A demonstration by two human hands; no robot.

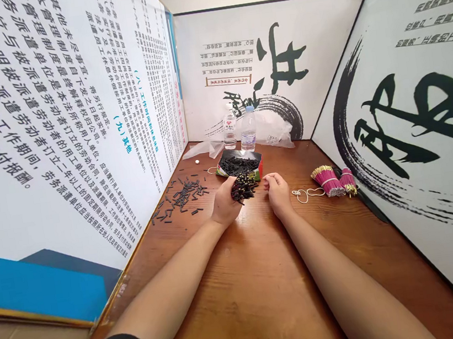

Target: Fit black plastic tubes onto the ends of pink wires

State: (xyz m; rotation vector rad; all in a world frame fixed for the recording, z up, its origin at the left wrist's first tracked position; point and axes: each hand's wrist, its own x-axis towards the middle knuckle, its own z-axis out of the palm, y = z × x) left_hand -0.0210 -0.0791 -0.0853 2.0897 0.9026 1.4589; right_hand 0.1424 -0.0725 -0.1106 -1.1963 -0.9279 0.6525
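My left hand (226,202) is closed around a thick bundle of thin wires with black ends and gold-coloured tips (244,187), the tips turned upward. Just right of the bundle, slightly apart from it, my right hand (277,191) has its fingers curled and pinched together. Whatever may be between those fingertips is hidden or too small to name. Directly behind the bundle stands an open box (260,166) full of short black sleeves (239,164). More loose black sleeves (182,195) lie scattered on the wooden table (242,289) to the left.
Two tied bundles of magenta wires (328,181) lie at right, beside loose white rubber bands (303,195). Behind the box are two plastic bottles (248,130) and clear plastic bags (273,130). Printed panels (233,29) wall the table at left, back and right.
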